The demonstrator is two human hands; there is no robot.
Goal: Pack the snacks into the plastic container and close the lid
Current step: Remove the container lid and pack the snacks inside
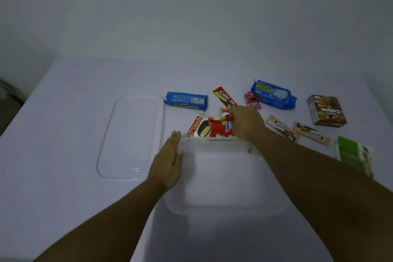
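A clear plastic container stands open on the table in front of me. My left hand rests flat with straight fingers against its left rim. Just beyond the far rim, my right hand pinches the top edge of a red snack packet. A Choco Pie packet lies beside it on the left. The clear lid lies flat to the left of the container.
More snacks lie scattered behind and to the right: a blue Cream-O pack, a red stick packet, a blue wafer bag, a pink sachet, a brown Collon box, two tan packets, a green-white pack.
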